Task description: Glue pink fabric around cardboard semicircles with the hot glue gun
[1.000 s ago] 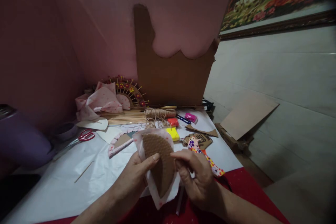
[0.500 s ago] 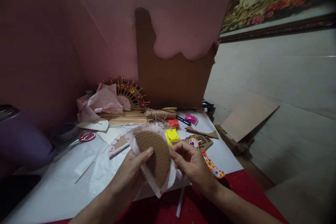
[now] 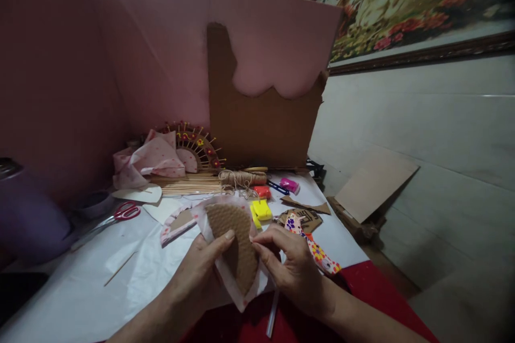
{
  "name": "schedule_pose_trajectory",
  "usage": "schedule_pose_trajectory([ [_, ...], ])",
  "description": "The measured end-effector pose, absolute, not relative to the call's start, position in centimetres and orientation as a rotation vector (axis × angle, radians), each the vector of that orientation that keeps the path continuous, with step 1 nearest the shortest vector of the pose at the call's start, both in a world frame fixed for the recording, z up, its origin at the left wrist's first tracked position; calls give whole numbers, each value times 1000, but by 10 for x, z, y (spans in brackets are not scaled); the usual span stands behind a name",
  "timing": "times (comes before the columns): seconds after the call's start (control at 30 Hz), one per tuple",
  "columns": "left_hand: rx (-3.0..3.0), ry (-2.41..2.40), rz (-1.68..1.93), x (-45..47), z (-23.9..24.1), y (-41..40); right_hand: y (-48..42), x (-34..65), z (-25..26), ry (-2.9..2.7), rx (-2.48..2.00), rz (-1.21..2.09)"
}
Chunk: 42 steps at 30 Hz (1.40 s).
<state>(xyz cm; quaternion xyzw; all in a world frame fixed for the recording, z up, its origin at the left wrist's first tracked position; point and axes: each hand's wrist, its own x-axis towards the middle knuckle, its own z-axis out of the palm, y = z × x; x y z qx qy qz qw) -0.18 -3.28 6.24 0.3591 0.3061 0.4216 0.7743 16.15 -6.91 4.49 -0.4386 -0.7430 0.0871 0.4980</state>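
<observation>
My left hand (image 3: 201, 265) grips a half-round piece of cardboard (image 3: 231, 228) from the left, its thumb pressed flat on the brown face. Behind the cardboard lies thin pale pink fabric (image 3: 238, 300), whose edge sticks out around the rim and folds up at the sides. At the right rim, the thumb and forefinger of my right hand (image 3: 287, 262) pinch the fabric's edge over the cardboard. The fingers of my left hand behind the piece are hidden. Just beyond it on the table lies another fabric-edged cardboard piece (image 3: 177, 226).
Red-handled scissors (image 3: 126, 211) and a thin stick (image 3: 119, 269) lie to the left. Behind are twine (image 3: 243, 177), wooden sticks (image 3: 185, 184), a decorated fan shape (image 3: 205, 153) and yellow clay packs (image 3: 262, 209). A clear glue stick (image 3: 272, 315) lies near the red cloth.
My right hand has drawn the fabric's edge inward over the right rim, covering more of the cardboard there. My left hand keeps its hold. The view has shifted slightly.
</observation>
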Motion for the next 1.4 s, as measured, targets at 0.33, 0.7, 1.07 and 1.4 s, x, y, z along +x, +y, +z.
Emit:
schedule_pose_trajectory([
  [0.33,852,742,1077,-7,69,-25,-67,176,62,-1705,-1067,101],
  [0.7,800,706,1211,-13,77,-16,-96,229,49,-1766,-1964,5],
  [1.07,770,704,1246,-16,82,-16,-109,230,29,-1673,-1940,35],
  [1.4,757,682,1229,-14,76,-15,-122,244,38,-1701,-1699,91],
])
